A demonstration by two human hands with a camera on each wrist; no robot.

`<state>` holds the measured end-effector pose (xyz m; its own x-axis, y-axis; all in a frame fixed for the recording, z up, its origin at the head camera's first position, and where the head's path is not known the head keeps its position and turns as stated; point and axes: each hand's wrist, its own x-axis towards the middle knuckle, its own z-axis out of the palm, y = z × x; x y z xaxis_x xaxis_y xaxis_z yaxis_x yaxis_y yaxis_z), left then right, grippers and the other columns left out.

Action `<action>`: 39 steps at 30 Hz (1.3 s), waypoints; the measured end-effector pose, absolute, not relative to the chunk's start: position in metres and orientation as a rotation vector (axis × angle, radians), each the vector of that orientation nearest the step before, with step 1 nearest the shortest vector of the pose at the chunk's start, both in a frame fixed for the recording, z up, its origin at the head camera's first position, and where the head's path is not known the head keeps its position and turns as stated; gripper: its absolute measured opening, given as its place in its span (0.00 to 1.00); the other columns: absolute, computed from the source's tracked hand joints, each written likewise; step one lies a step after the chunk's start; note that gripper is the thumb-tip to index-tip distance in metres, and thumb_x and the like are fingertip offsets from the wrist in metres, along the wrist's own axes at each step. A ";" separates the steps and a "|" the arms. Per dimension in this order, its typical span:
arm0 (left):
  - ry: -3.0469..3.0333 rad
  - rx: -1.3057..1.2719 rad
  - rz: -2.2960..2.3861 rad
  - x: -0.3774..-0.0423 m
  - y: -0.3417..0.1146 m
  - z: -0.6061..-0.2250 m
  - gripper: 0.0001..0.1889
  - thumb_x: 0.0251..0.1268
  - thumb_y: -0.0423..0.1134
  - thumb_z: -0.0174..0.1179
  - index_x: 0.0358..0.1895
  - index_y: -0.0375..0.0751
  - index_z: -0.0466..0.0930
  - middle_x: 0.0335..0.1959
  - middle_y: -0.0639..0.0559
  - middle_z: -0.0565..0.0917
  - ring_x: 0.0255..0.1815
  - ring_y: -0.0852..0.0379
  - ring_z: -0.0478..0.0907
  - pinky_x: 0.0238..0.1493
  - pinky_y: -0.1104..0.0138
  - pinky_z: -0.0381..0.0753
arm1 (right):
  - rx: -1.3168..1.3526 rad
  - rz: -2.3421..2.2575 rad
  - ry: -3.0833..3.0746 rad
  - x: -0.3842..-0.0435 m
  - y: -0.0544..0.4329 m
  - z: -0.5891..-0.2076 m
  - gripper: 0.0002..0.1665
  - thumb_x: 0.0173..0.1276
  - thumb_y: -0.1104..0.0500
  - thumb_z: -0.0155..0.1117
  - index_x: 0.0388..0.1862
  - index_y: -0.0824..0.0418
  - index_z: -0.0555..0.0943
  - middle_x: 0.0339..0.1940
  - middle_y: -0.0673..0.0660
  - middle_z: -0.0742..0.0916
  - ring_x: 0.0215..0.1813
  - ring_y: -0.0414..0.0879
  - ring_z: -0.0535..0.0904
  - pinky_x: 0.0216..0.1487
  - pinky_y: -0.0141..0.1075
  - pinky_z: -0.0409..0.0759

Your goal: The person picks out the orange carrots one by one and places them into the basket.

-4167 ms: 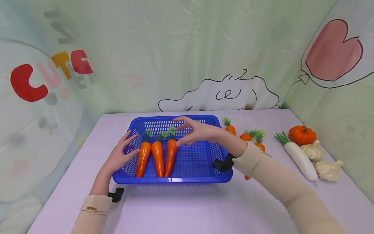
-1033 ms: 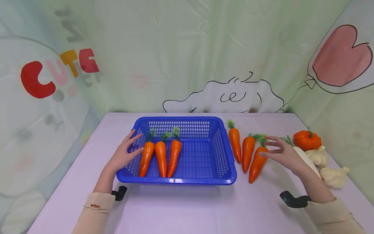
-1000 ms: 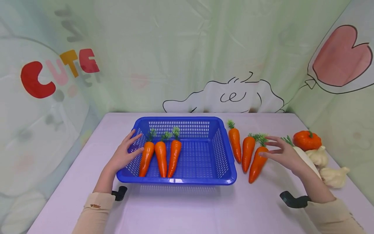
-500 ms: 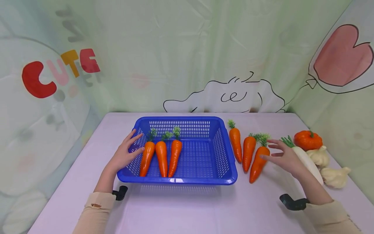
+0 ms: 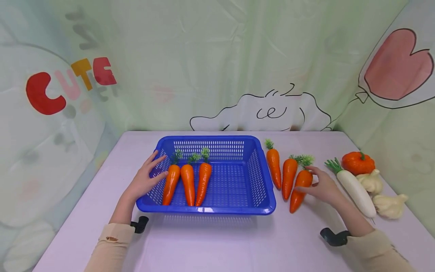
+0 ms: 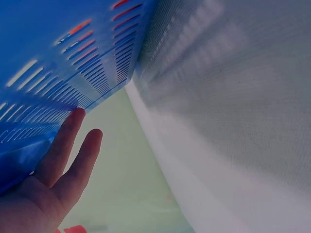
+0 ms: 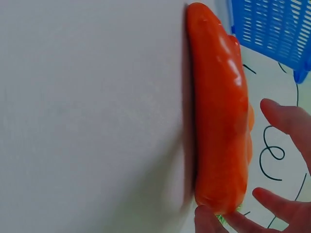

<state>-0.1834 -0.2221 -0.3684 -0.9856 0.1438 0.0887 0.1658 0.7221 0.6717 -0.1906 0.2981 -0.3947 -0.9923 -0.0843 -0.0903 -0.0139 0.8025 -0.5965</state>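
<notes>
My left hand (image 5: pixel 144 181) lies over the left rim of a blue plastic basket (image 5: pixel 204 210), fingers spread. Two straight fingers (image 6: pixel 87 153) show at its slotted outer wall in the left wrist view. Inside lie three orange carrots with green tops, the leftmost carrot (image 5: pixel 171 185) nearest this hand. On the table to the right, my right hand (image 5: pixel 323 187) spans the nearest carrot (image 5: pixel 297 202), thumb across it in the head view. In the right wrist view, fingertips touch this carrot's (image 7: pixel 221 111) thick end, while the thumb (image 7: pixel 286 119) stands apart from its side.
Two more carrots lie between the basket and my right hand: a middle carrot (image 5: pixel 289 179) and a far carrot (image 5: pixel 273 168). Farther right are a white radish (image 5: pixel 357 192), an orange pumpkin (image 5: pixel 358 163) and two garlic bulbs, the front bulb (image 5: pixel 389 206) nearer the table's right edge.
My right hand left the basket after 4.2 s ago and went right to the loose carrots. In the last half second it lowered onto the nearest carrot. My left hand stays at the rim.
</notes>
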 end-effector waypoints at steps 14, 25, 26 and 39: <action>-2.880 -0.250 -1.151 -0.182 -0.222 -0.368 0.32 0.61 0.48 0.56 0.68 0.45 0.60 0.73 0.43 0.46 0.70 0.35 0.45 0.56 0.34 0.55 | -0.030 -0.951 2.829 -0.190 0.281 -0.400 0.61 0.50 0.46 0.71 0.66 0.79 0.48 0.54 0.81 0.65 0.46 0.69 0.70 0.38 0.49 0.81; -2.881 -0.245 -1.155 -0.182 -0.221 -0.367 0.32 0.61 0.48 0.56 0.68 0.45 0.60 0.73 0.43 0.46 0.70 0.35 0.45 0.56 0.34 0.55 | 0.020 -1.173 2.724 -0.217 0.307 -0.447 0.72 0.42 0.41 0.75 0.71 0.68 0.39 0.62 0.76 0.60 0.57 0.71 0.61 0.48 0.59 0.73; -2.880 -0.247 -1.156 -0.182 -0.221 -0.368 0.32 0.61 0.48 0.56 0.68 0.45 0.60 0.73 0.43 0.46 0.70 0.35 0.45 0.56 0.34 0.55 | 0.029 -1.191 2.710 -0.220 0.311 -0.453 0.73 0.40 0.40 0.75 0.72 0.67 0.38 0.63 0.75 0.60 0.57 0.70 0.61 0.47 0.59 0.74; -2.877 -0.255 -1.152 -0.183 -0.222 -0.368 0.32 0.61 0.48 0.56 0.68 0.46 0.60 0.73 0.44 0.46 0.70 0.35 0.44 0.56 0.34 0.54 | 0.157 -1.317 2.553 -0.210 0.316 -0.425 0.73 0.42 0.44 0.75 0.72 0.62 0.34 0.65 0.78 0.51 0.57 0.70 0.63 0.42 0.48 0.80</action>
